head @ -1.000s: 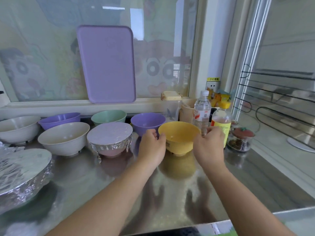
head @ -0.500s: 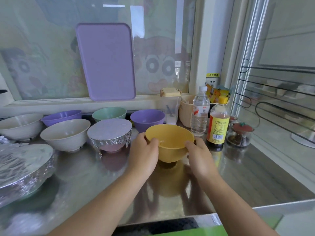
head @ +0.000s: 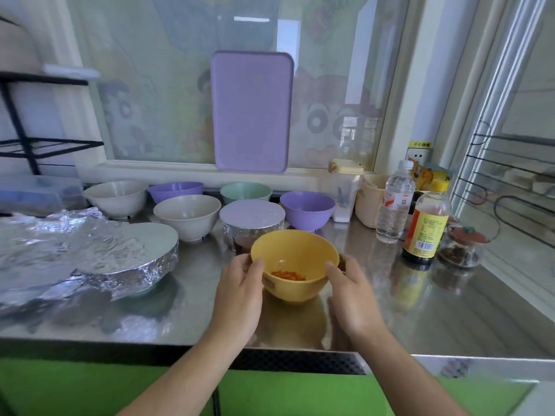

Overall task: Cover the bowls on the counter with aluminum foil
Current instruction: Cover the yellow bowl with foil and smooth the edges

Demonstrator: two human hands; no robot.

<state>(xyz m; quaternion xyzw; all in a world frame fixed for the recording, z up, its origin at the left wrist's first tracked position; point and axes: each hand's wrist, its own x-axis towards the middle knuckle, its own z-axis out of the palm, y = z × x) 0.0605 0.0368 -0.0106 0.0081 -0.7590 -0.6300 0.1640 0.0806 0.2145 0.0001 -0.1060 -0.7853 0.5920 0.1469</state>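
Observation:
A yellow bowl with orange bits of food in it is gripped by both hands near the front of the steel counter. My left hand clasps its left side, my right hand its right side. Just behind it stands a small foil-covered bowl. To the left sits a large foil-covered dish with loose aluminum foil spread beside it. Uncovered bowls stand at the back: two cream, two purple and one green.
A water bottle, a sauce bottle and a small glass jar stand at the right. A beige container and a clear canister sit behind them. A purple tray leans on the window. A black rack is at far left.
Both hands closed on the yellow bowl and drew it from beside the bottles toward the front edge of the counter. The view pulled back and shifted left.

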